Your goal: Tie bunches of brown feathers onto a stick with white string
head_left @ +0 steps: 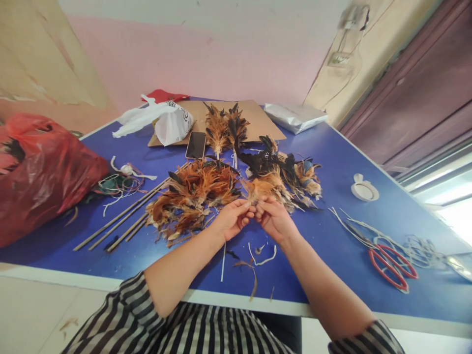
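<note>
My left hand (pixel 236 218) and my right hand (pixel 272 216) meet at the middle of the table, fingers pinched together on the base of a light brown feather bunch (pixel 261 188). Its tips point away from me. Left of it spreads a pile of orange-brown feathers (pixel 206 184); black and tan feathers (pixel 285 169) lie behind and to the right. Below my hands are a white string piece (pixel 263 262) and loose feather scraps (pixel 253 282). Two tied feather bunches (pixel 217 128) rest farther back on cardboard.
Thin sticks (pixel 121 221), tangled string (pixel 127 172) and a red plastic bag (pixel 44 172) are at the left. Farther back are a phone (pixel 196 145), white bag (pixel 173 125), cardboard (pixel 263 123) and silver packet (pixel 295 117). Red-handled scissors (pixel 393 267) and a tape roll (pixel 365 191) lie right.
</note>
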Available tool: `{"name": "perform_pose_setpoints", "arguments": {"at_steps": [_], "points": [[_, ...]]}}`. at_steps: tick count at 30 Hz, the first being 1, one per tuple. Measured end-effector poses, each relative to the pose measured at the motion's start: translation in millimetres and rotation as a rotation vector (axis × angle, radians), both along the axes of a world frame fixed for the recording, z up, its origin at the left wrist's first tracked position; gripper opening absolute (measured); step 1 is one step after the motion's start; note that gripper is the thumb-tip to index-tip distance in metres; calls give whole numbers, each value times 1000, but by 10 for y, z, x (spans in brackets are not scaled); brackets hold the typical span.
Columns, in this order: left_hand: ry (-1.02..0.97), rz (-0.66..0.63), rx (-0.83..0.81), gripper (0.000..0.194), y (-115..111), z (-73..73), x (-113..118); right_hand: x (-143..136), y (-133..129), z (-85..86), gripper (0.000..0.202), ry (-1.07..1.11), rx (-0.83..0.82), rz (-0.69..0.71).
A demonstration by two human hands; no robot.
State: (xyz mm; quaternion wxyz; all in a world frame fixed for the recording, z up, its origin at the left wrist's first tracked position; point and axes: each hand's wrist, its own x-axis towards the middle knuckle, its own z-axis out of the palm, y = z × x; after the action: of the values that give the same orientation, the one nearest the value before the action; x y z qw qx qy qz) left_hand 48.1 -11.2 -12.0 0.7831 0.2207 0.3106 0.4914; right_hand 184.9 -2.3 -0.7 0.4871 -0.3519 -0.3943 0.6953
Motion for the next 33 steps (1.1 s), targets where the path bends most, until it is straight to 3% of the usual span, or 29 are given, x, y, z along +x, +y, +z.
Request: {"name": "perform_pose_setpoints", "arguments": {"at_steps": [5, 10, 14, 17, 20, 23, 27, 30, 33], "points": [[139, 83, 7, 16, -9, -62, 27, -76, -184, 25, 11, -390, 327, -102], [363, 165, 178, 20, -40, -59, 75, -135, -310, 87, 10, -856, 679, -69], [659, 160, 441, 12, -38, -122, 57, -107, -294, 175, 14, -981, 794, 36], [751, -138, 570, 12, -58, -94, 2, 35, -175, 293, 15, -977, 707, 147], [571, -441, 503, 15, -86, 15, -46, 213, -29, 353, 13, -751, 378, 353], [262, -368, 325, 18, -88, 92, -60, 279, 54, 270, 20, -319, 65, 296], [-35, -190, 23, 13, -56, 57, -23, 155, 46, 34, 22, 3, -79, 137], [-99, -114, -133, 9, -32, 5, 8, 53, 4, -71, 22, 43, -60, 26], [-128, -67, -189, 8, -20, -10, 15, 10, -38, -87, 18, -9, 49, -44]]}}
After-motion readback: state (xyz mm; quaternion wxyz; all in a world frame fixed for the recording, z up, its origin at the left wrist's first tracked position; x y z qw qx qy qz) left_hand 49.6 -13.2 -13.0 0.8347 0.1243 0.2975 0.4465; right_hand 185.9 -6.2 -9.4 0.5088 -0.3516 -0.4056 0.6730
